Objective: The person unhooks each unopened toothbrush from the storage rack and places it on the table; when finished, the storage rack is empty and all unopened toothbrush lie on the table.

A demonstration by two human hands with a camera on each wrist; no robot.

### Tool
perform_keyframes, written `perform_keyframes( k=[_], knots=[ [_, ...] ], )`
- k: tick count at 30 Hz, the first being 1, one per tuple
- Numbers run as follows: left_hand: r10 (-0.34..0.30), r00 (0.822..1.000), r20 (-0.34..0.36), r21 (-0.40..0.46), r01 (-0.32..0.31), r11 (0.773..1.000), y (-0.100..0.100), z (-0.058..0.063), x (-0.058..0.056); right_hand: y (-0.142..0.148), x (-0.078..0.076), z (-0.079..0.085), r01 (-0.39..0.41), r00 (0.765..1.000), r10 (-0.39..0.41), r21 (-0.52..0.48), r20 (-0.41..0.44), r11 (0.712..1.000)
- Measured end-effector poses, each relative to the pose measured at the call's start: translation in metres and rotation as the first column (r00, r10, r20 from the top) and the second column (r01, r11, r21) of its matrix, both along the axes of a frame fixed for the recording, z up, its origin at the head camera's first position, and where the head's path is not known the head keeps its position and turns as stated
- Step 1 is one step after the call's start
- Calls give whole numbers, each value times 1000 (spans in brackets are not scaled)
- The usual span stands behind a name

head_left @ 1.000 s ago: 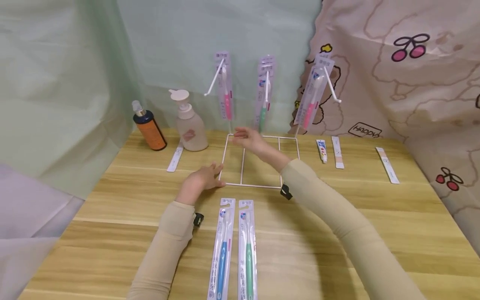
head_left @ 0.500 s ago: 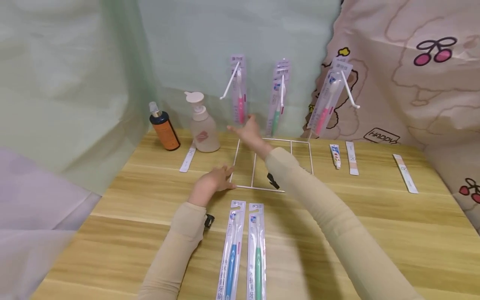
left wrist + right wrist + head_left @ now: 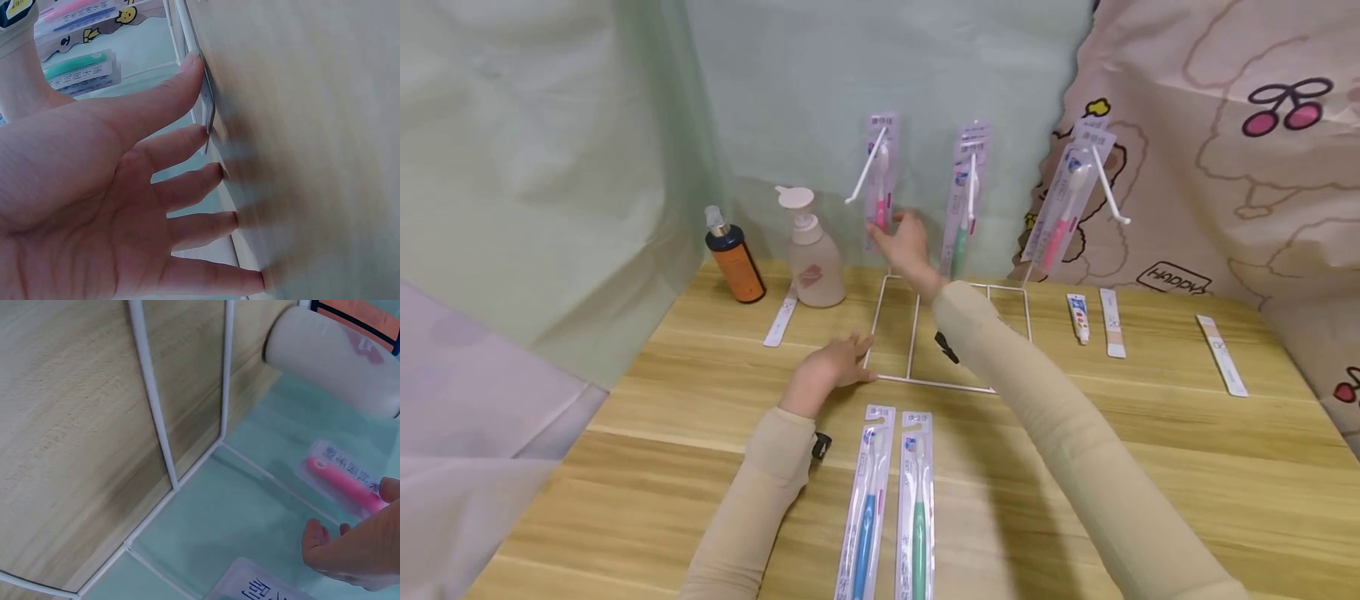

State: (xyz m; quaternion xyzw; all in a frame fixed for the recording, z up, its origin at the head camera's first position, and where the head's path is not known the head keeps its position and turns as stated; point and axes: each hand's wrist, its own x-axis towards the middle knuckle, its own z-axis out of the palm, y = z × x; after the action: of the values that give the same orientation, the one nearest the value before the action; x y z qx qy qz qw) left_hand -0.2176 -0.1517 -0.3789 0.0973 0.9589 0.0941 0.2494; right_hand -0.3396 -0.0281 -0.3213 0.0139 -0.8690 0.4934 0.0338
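Observation:
In the head view, my right hand (image 3: pixel 906 250) is at the lower end of a packaged pink toothbrush (image 3: pixel 882 179) on the left hook of a white wire rack (image 3: pixel 951 385). Its thumb overlaps the package and the other fingers are apart from the thumb; the right wrist view shows the pink handle (image 3: pixel 344 481) beside the hand. My left hand (image 3: pixel 827 371) rests at the rack's front left corner, fingers spread and fingertips on the table, thumb against the wire in the left wrist view. Other packaged toothbrushes, green (image 3: pixel 962 204) and pink (image 3: pixel 1067 200), hang on the middle and right hooks.
Packaged blue (image 3: pixel 865 508) and green (image 3: pixel 917 508) toothbrushes lie in front of the rack. To its left stand a pump bottle (image 3: pixel 817 271) and an orange spray bottle (image 3: pixel 737 267). A toothpaste tube (image 3: pixel 1078 318) and paper sachets (image 3: pixel 1112 323) lie right.
My right hand has gone from above the rack's base up to the pink toothbrush package on the left hook. The left hand stays at the rack's corner. The head view has shifted slightly.

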Motion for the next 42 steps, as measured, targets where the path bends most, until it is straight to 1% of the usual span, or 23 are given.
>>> perform_keyframes(
  k=[4,9,11,13,17,20,22,24,26,30,36,39,42],
  knots=[
    [-4,1000,5,-2,4,1000,1,-2,1,1,-2,0,13,1000,-13,-4,-13,1000],
    [5,1000,9,9,-5,1000,2,0,1,4,-4,-4,51,997,-53,-23,-52,998],
    [1,1000,6,10,-1,1000,0,1,1,6,-3,-7,54,996,-56,-20,-75,998],
    [-4,1000,6,10,4,1000,0,2,1,8,-1,-11,42,994,-43,-6,-102,999],
    [-9,1000,4,6,9,1000,-2,1,1,15,11,-17,-37,993,36,-1,-115,999],
    [-3,1000,4,4,3,1000,-4,2,1,21,23,-17,-112,987,110,-18,-113,993],
    [-6,1000,4,4,6,1000,-4,2,0,26,32,-16,-141,984,139,-10,-115,990],
    [-12,1000,7,5,11,1000,-3,2,-1,32,39,-15,-140,981,145,44,-132,989],
    [-20,1000,11,6,20,1000,0,2,-2,40,44,-15,-121,979,136,104,-152,987],
    [-25,1000,16,5,25,1000,2,3,-4,56,53,-16,-106,970,141,178,-197,978],
    [-40,999,20,5,40,999,2,3,-4,81,65,-17,-114,957,152,162,-247,980],
    [-49,999,15,15,48,999,1,2,-4,91,73,-15,-133,941,172,149,-291,980],
    [-48,999,14,24,48,999,0,2,-4,99,82,-12,-161,921,204,153,-332,975]
  ],
)
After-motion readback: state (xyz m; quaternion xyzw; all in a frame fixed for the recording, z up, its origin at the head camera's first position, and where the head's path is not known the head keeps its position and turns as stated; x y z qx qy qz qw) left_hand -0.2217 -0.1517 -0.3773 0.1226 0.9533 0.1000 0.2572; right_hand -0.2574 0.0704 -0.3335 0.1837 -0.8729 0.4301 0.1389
